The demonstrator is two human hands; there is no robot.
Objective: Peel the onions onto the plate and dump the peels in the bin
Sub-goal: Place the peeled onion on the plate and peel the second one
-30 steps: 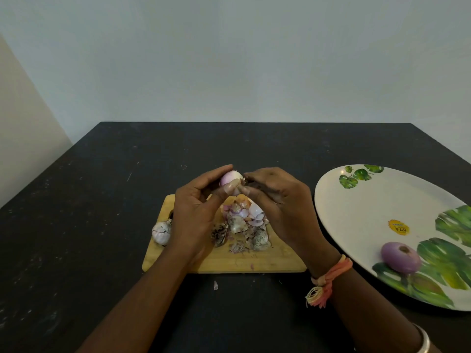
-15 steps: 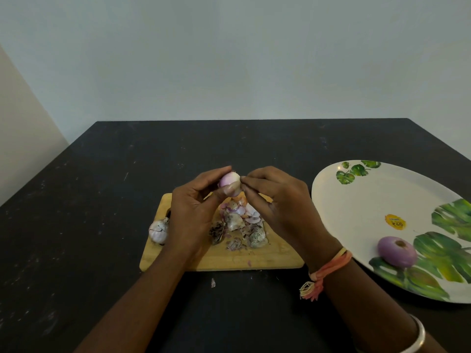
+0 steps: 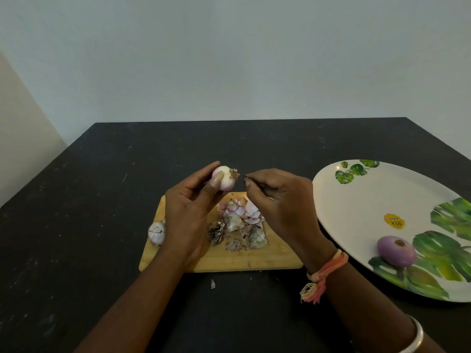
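Note:
My left hand (image 3: 190,207) holds a small pale onion (image 3: 226,177) by thumb and fingers above the far edge of the wooden cutting board (image 3: 275,258), its brown root end turned right. My right hand (image 3: 277,202) hovers just right of the onion with fingertips pinched together; any scrap between them is too small to tell. A heap of onion peels (image 3: 240,225) lies on the board under both hands. One unpeeled onion (image 3: 156,232) rests at the board's left edge. A peeled purple onion (image 3: 396,250) sits on the large white leaf-patterned plate (image 3: 356,205) to the right.
Everything stands on a dark table (image 3: 89,200) with walls behind and to the left. A loose peel scrap (image 3: 212,284) lies on the table just in front of the board. No bin is in view.
My right hand's fingertips have come away from the onion to the right, so the onion's root end now shows. The left hand has kept its hold on the onion.

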